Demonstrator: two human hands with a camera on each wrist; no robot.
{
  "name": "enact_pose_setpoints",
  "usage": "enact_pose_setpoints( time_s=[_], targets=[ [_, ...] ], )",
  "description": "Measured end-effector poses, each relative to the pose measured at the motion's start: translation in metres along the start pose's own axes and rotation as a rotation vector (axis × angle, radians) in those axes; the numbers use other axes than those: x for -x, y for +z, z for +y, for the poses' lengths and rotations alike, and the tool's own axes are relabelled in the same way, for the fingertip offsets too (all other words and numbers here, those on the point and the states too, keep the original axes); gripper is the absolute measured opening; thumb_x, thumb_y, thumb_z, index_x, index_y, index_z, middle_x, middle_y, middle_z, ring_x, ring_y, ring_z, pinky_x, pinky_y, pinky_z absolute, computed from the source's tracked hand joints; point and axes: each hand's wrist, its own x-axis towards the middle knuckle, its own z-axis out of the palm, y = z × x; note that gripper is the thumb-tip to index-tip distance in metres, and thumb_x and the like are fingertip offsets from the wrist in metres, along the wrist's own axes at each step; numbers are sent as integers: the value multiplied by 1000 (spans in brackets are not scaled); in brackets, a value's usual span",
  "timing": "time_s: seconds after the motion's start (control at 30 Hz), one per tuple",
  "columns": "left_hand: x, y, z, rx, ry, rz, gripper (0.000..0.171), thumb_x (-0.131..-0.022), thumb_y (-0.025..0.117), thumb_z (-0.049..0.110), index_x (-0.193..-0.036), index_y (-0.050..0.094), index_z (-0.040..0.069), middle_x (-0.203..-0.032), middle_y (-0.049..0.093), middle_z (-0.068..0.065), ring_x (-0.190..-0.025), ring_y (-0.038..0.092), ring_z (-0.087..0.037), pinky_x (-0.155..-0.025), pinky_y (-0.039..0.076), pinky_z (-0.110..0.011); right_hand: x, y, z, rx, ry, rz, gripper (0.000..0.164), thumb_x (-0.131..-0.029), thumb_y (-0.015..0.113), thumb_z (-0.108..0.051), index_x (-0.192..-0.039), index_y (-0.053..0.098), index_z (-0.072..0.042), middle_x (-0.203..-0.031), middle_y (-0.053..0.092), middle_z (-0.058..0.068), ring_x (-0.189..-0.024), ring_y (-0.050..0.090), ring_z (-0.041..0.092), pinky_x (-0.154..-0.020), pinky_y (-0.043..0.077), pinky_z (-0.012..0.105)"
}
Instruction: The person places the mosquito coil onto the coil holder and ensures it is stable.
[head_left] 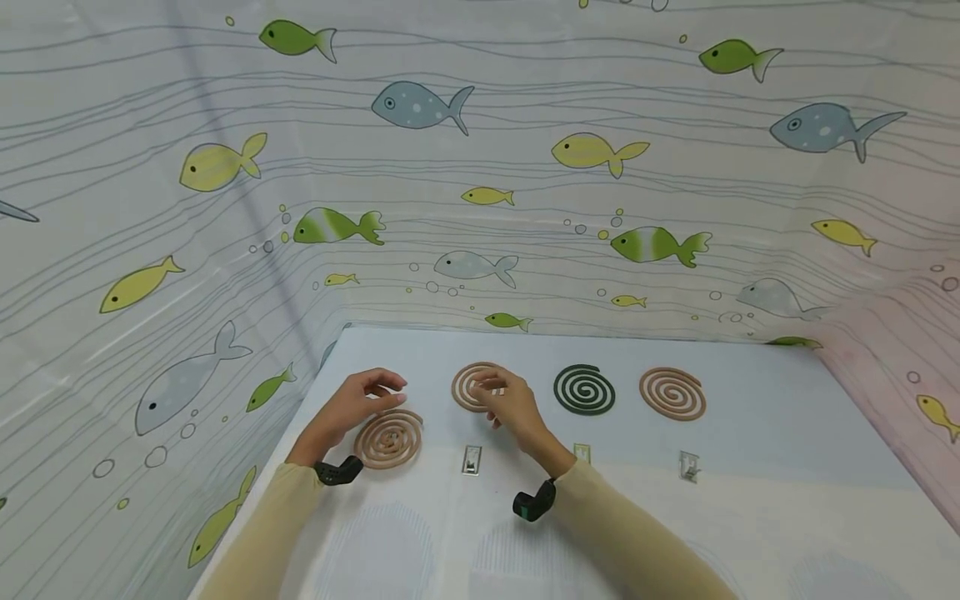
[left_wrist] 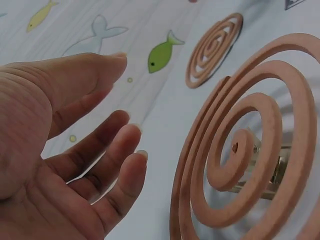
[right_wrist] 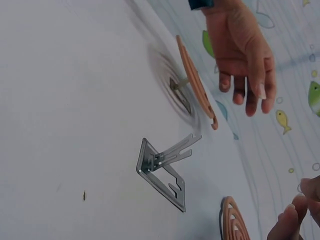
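Brown coil (left_wrist: 272, 125), far L on surface (head_left: 780, 400), raised on metal stand (left_wrist: 284, 162); gap clear only in wrist views. L hand (head_left: 360, 404) beside it, fingers apart. R hand (head_left: 513, 408) over 2nd brown coil (head_left: 454, 387), fingers loosely bent, contact unclear. Green coil (head_left: 584, 389), 3rd brown coil (head_left: 672, 393): head view only.

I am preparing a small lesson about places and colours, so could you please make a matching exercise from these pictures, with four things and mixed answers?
Things:
1. Leftmost coil
2. Third coil from the left
3. Rightmost coil
4. Right hand

Descriptions:
A. Dark green
B. Partly covers the second coil from the left in the head view
C. Brown, flat on the table
D. Brown, raised on a metal stand

Pairs: 1-D, 2-A, 3-C, 4-B
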Motion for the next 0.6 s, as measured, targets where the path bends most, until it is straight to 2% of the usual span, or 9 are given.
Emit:
enact_pose_setpoints(
  time_s=[0.3, 0.5, 0.6],
  targets=[
    [-18, 9, 9, 4, -19, -25, 46, -93, 79, 34, -126, 66, 4, -118, 67, -6, -104, 61, -28, -86, 51, -42, -4, -13, 5, 2, 39, 28, 35, -96, 75, -27, -125, 69, -8, -116, 66, 11, -64, 60, 19, -51, 49, 28],
    [-30, 18, 13, -6, -3, -44, 42, -95, 77, 29, -125, 66, 2, -119, 67, -8, -103, 61, -27, -85, 52, -40, -7, -18, 9, 16, 47, 47, 32, -98, 73, -23, -125, 69, -8, -116, 66, 11, -67, 61, 22, -53, 51, 29],
    [-36, 22, 15, -1, -14, -47, 42, -95, 77, 27, -126, 66, 1, -118, 68, -8, -102, 62, -26, -84, 55, -43, -9, -21, 11, 24, 60, 62, 31, -98, 73, -20, -126, 69, -8, -118, 66, 11, -68, 61, 23, -53, 51, 30]
  ],
)
